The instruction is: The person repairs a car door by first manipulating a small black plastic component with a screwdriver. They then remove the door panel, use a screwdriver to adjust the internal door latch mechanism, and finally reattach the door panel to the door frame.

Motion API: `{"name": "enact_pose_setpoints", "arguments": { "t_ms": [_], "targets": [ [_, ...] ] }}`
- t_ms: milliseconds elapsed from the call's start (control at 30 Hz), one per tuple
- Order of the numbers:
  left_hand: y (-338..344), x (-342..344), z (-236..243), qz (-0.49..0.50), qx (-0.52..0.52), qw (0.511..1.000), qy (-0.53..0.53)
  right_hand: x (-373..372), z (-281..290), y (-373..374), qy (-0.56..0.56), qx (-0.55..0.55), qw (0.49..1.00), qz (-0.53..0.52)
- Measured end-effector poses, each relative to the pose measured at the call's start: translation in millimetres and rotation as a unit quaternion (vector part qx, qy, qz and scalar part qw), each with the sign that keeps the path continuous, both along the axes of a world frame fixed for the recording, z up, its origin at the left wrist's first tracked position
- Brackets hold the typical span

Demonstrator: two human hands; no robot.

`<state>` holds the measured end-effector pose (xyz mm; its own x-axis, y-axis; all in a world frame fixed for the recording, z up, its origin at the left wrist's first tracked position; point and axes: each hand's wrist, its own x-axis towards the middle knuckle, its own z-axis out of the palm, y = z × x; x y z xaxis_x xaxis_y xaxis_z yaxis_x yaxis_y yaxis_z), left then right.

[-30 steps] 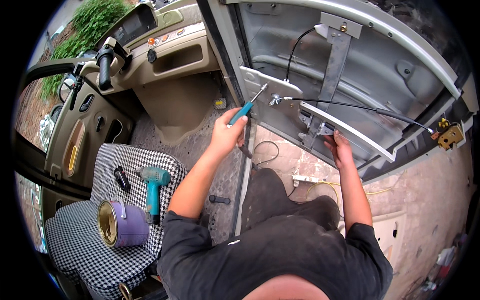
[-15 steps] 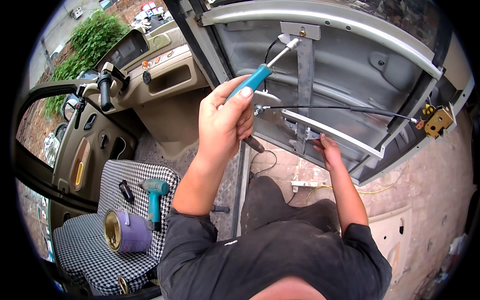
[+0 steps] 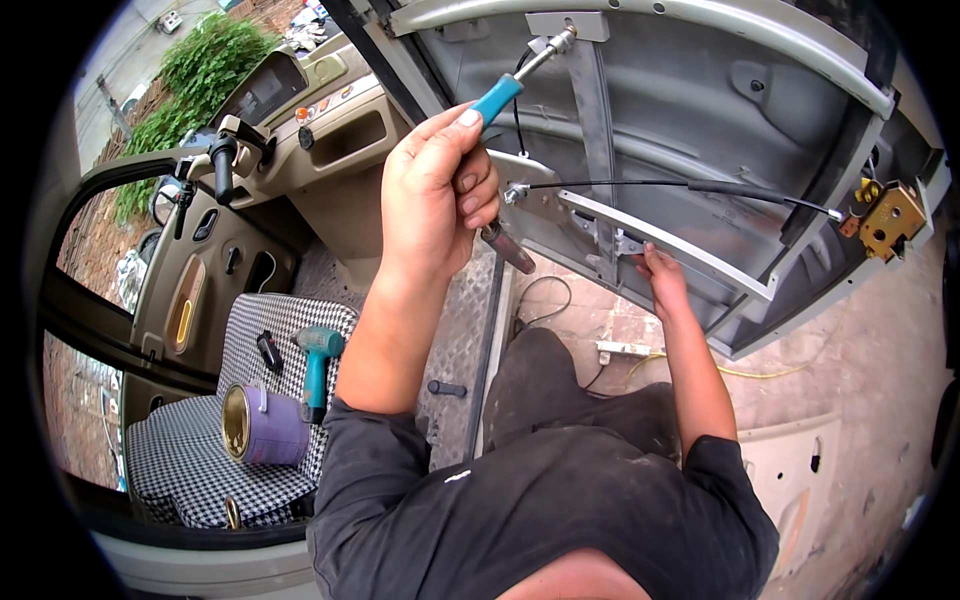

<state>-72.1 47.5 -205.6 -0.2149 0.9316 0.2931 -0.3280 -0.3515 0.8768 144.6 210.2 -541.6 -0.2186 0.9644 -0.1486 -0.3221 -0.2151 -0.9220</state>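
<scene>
My left hand is closed around the teal handle of a nut driver. Its socket tip meets the bolt on a small plate high on the opened vehicle door. Below that hand is a dark brown handle; whether my fingers hold it I cannot tell. Lower on the door, my right hand has its fingers closed at a metal bracket under a slanted pale rail. Some of those fingers are hidden. A vertical metal channel runs between plate and bracket.
A black cable runs to a brass-coloured latch. On the checked seat are a purple can, a teal power tool and a small black object. A power strip and door panel lie on the ground.
My left hand has moved up, bringing the nut driver's tip from below the plate to its bolt. My right hand stays at the bracket. The whole view has shifted a little.
</scene>
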Motion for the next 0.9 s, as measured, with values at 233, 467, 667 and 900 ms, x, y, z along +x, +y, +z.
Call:
{"name": "enact_pose_setpoints", "arguments": {
  "t_ms": [233,467,667,900],
  "targets": [
    [-4,8,20,-0.137,-0.056,0.980,-0.133,-4,-8,6,-0.014,0.015,1.000,0.014],
    [-5,9,42,-0.134,-0.071,0.986,-0.075,-3,-1,5,-0.018,0.020,1.000,0.011],
    [-8,15,36,0.069,-0.073,0.984,0.146,-1,-4,4,-0.027,0.036,0.999,0.023],
    [-10,13,41,0.124,-0.056,0.954,0.268,-1,5,-1,-0.030,0.028,0.999,0.016]
  ]
}}
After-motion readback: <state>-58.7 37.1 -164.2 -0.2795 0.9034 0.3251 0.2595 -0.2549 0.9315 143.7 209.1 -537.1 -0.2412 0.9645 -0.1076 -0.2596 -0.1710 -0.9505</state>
